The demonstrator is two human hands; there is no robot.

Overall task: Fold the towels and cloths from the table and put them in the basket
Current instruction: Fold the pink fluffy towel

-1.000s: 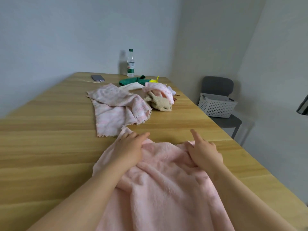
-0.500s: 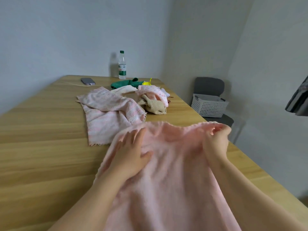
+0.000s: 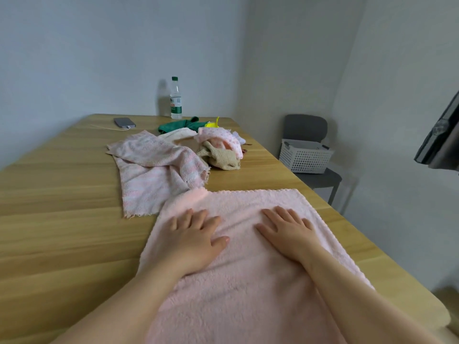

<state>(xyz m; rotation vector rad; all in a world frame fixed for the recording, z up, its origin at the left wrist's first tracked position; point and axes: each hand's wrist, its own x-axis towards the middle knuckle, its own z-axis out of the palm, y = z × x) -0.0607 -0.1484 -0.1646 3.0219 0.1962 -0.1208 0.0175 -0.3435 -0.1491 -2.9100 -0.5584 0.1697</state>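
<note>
Though pinching its far right corner aloft half a second earlier, pressed the towel (image 3: pixel 248 281) flat on the table (image 3: pixel 62 207) with left hand (image 3: pixel 191 239) and right hand (image 3: pixel 288 234), fingers straight and spread, gripping nothing. Looked fluffy, pink and rectangular, with a scalloped far edge, against pale wood grain. Lost its near end past the frame. Touched a thin, frayed pink cloth (image 3: pixel 154 175) at the far left corner, before a crumpled heap (image 3: pixel 218 155) of beige, dotted and green fabric. Could not make out the inside of the white perforated basket (image 3: pixel 305 156) on the grey chair (image 3: pixel 305 125), beside the table.
</note>
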